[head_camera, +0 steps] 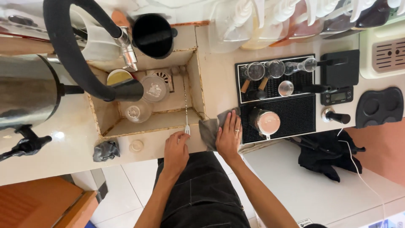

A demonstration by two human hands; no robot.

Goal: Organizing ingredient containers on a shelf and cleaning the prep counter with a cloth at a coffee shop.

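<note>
My left hand rests at the front edge of the small sink, fingers pinching the end of a long thin bar spoon that leans up out of the basin. My right hand lies flat, fingers together, pressing on a grey cloth on the pale counter between the sink and a black rubber mat. A metal pitcher holding a pale pink liquid stands on the mat just right of my right hand.
Clear glasses and a cup lie in the sink under a black flexible tap hose. Measuring glasses, a small scale, a tamper, a black cloth, a steel urn and a crumpled grey rag surround me.
</note>
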